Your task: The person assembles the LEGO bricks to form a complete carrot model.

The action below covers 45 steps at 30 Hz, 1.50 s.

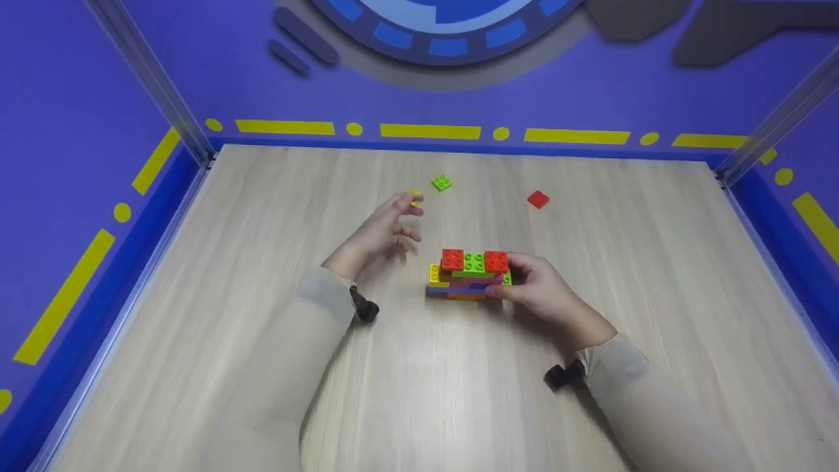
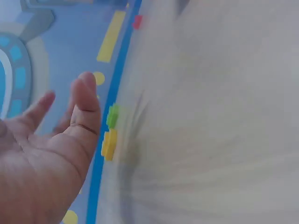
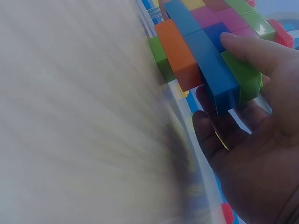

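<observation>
My right hand (image 1: 541,288) grips the right end of a stack of toy building bricks (image 1: 473,263), thumb on the near side and fingers behind. Two red bricks with a light green one between them top the stack; yellow, blue, orange, pink and green bricks show lower down. In the right wrist view, the thumb lies against a blue brick (image 3: 218,36). To the left, my left hand (image 1: 380,231) reaches over the table with fingers spread and nothing held. Just beyond its fingertips a yellow brick (image 2: 110,144) sits on the table, partly hidden by the hand in the head view.
A light green brick (image 1: 442,183) lies near the yellow one, toward the back of the wooden table (image 1: 406,393). Farther right is a red brick (image 1: 538,199). Blue panels with yellow marks (image 1: 430,131) wall the table at the back and both sides.
</observation>
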Each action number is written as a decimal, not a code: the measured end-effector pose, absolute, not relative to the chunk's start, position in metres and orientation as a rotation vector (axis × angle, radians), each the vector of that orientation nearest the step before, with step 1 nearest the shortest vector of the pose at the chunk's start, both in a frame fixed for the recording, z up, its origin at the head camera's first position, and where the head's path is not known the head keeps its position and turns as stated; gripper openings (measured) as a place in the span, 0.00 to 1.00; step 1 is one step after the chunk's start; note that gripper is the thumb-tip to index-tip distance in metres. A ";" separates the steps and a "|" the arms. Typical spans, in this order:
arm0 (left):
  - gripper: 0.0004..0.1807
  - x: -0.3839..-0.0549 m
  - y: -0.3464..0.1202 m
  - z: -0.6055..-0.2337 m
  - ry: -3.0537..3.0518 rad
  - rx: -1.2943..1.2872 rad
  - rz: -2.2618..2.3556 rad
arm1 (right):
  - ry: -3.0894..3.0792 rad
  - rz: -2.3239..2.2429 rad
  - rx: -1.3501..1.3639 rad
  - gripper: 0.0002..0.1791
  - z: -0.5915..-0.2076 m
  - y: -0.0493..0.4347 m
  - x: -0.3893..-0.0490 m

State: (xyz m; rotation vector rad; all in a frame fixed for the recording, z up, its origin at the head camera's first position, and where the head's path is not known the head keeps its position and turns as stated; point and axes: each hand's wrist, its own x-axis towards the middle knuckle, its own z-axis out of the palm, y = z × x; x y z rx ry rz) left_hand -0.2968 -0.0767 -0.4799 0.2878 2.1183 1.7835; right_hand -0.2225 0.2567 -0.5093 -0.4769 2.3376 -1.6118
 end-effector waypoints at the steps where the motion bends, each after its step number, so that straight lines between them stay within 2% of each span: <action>1: 0.45 -0.302 -0.076 -0.480 2.145 0.230 1.782 | 2.336 -1.617 -0.474 0.32 -0.509 0.257 -0.223; 3: 0.37 -0.311 -0.073 -0.480 2.214 0.131 1.748 | 2.333 -1.625 -0.465 0.32 -0.509 0.257 -0.223; 7: 0.32 -0.328 -0.069 -0.484 2.355 0.020 1.641 | 2.336 -1.622 -0.454 0.32 -0.509 0.258 -0.222; 20: 0.29 -0.361 -0.058 -0.492 2.578 -0.142 1.419 | 2.319 -1.634 -0.476 0.32 -0.509 0.255 -0.222; 26: 0.29 -0.364 -0.048 -0.490 2.656 -0.155 1.268 | 2.337 -1.634 -0.509 0.31 -0.509 0.256 -0.221; 34: 0.22 -0.365 -0.045 -0.492 2.693 -0.128 1.248 | 2.320 -1.628 -0.500 0.31 -0.509 0.258 -0.221; 45: 0.25 -0.350 -0.045 -0.481 2.576 -0.046 1.463 | 2.326 -1.621 -0.495 0.32 -0.509 0.257 -0.222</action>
